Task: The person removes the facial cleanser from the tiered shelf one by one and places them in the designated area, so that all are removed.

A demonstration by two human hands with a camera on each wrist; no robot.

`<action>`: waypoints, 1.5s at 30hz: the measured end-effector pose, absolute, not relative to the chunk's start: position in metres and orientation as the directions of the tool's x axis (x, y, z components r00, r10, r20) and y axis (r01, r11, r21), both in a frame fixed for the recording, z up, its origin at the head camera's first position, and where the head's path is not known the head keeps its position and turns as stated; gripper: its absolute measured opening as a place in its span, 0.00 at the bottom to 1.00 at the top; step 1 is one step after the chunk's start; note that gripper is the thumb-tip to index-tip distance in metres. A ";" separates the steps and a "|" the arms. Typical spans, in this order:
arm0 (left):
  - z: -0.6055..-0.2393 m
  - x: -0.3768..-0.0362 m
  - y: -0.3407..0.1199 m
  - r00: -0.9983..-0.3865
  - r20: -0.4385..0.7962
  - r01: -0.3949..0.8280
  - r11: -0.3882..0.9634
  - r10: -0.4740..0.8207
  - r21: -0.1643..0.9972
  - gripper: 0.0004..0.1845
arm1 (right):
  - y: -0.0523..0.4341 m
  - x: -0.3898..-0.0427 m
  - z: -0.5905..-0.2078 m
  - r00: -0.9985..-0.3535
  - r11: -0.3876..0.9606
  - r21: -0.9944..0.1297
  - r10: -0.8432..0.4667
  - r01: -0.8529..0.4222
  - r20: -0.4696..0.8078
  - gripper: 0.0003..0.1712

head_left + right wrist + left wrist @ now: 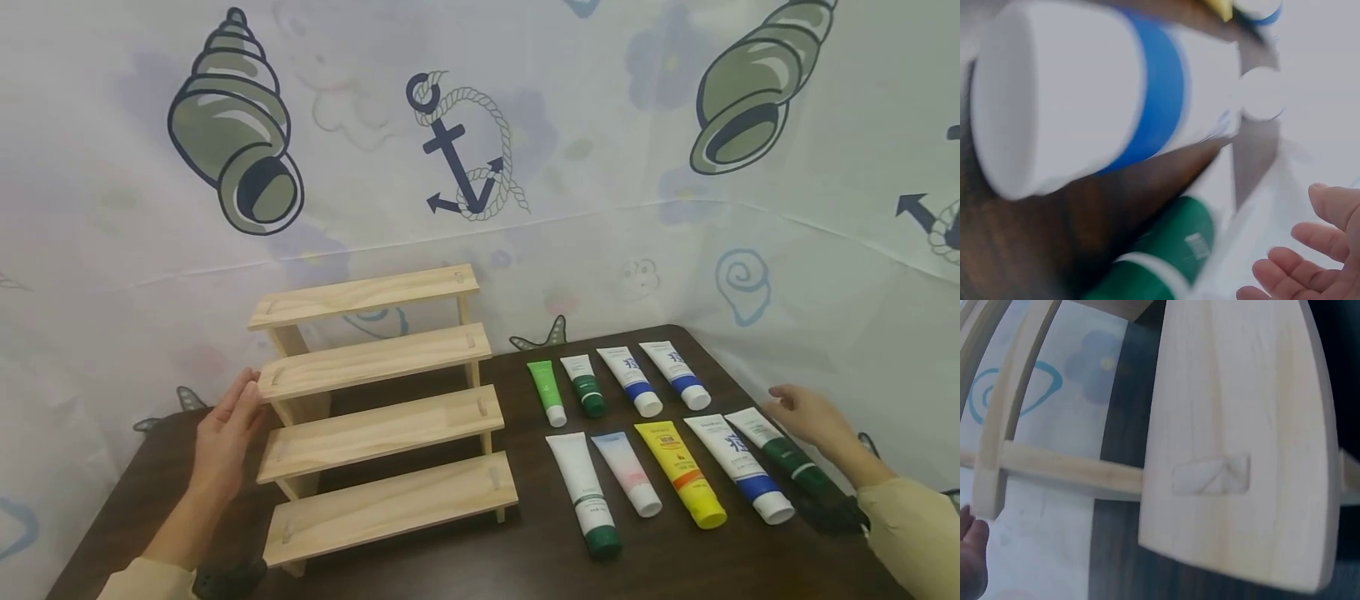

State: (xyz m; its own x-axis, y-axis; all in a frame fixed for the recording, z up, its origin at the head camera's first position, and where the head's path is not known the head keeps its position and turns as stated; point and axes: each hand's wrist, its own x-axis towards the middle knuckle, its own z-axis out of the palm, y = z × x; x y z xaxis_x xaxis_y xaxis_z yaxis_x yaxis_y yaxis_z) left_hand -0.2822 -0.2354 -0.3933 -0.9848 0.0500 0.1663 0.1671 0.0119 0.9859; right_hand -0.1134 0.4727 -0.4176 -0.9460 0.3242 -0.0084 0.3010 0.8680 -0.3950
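A wooden four-tier stand, told as a stepped shelf (378, 425), stands on the dark table. My left hand (228, 429) is at its left side, fingertips by the end of the second board from the top; whether they touch it I cannot tell. In the left wrist view only part of that hand (971, 556) shows, beside a board's end. My right hand (813, 421) holds nothing and hovers right of the tubes, nearest a white and dark green tube (780, 450). Its fingers spread loosely in the right wrist view, apart from the white tube with a blue band (1104, 94).
Several squeeze tubes lie in two rows, among them a yellow tube (678, 475), a bright green tube (547, 392), a pink and blue tube (628, 475) and a white tube with green cap (583, 492). A patterned cloth (585, 208) hangs behind the table (420, 567).
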 end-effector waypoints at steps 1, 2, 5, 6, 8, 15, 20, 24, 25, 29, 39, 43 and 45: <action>-0.391 -0.281 -0.238 -0.982 0.175 0.178 0.050 0.064 0.983 0.34 | 0.469 -0.115 -0.414 -0.951 0.874 -0.400 0.308 0.276 0.017 0.31; -0.389 -0.280 -0.240 -0.981 0.180 0.188 0.102 0.076 0.977 0.34 | 0.465 -0.116 -0.409 -0.954 0.880 -0.402 0.296 0.253 0.046 0.31; -0.380 -0.276 -0.245 -0.967 0.221 0.248 0.264 0.127 0.932 0.34 | 0.452 -0.119 -0.396 -0.963 0.889 -0.415 0.253 0.194 0.092 0.33; -0.377 -0.274 -0.246 -0.959 0.243 0.278 0.321 0.146 0.905 0.34 | 0.447 -0.120 -0.392 -0.965 0.893 -0.415 0.240 0.177 0.106 0.33; -0.370 -0.270 -0.248 -0.940 0.282 0.338 0.407 0.192 0.848 0.34 | 0.435 -0.122 -0.382 -0.968 0.901 -0.410 0.213 0.143 0.131 0.34; -0.351 -0.249 -0.236 -0.828 0.416 0.557 0.467 0.376 0.687 0.32 | 0.384 -0.127 -0.349 -0.968 0.914 -0.406 0.093 -0.010 0.234 0.34; -0.345 -0.223 -0.214 -0.726 0.465 0.676 0.402 0.507 0.618 0.36 | 0.344 -0.122 -0.333 -0.946 0.905 -0.391 -0.035 -0.167 0.322 0.34; -0.343 -0.203 -0.196 -0.617 0.505 0.770 0.334 0.604 0.543 0.40 | 0.312 -0.113 -0.327 -0.922 0.892 -0.363 -0.131 -0.270 0.364 0.34; -0.343 -0.200 -0.192 -0.586 0.511 0.794 0.320 0.629 0.517 0.41 | 0.304 -0.111 -0.326 -0.914 0.885 -0.359 -0.154 -0.296 0.374 0.35; -0.345 -0.185 -0.180 -0.496 0.488 0.840 0.255 0.718 0.478 0.45 | 0.278 -0.102 -0.328 -0.883 0.850 -0.344 -0.254 -0.399 0.396 0.34; -0.354 -0.166 -0.156 -0.336 0.460 0.923 0.190 0.822 0.335 0.43 | 0.247 -0.086 -0.348 -0.736 0.743 -0.204 -0.507 -0.637 0.448 0.33; -0.361 -0.160 -0.148 -0.290 0.404 0.928 0.152 0.868 0.340 0.42 | 0.245 -0.078 -0.359 -0.664 0.693 -0.107 -0.618 -0.713 0.421 0.37; -0.365 -0.158 -0.144 -0.233 0.399 0.948 0.116 0.887 0.297 0.40 | 0.245 -0.074 -0.363 -0.631 0.671 -0.038 -0.674 -0.740 0.385 0.40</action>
State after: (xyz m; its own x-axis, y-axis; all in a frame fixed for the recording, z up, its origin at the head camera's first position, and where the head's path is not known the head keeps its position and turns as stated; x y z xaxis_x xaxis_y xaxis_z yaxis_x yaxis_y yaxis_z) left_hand -0.1575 -0.1438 -0.3652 -0.2332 0.8866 0.3993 0.9479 0.1156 0.2970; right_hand -0.0743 0.2447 -0.3630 -0.6307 -0.6737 0.3852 -0.7404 0.6711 -0.0385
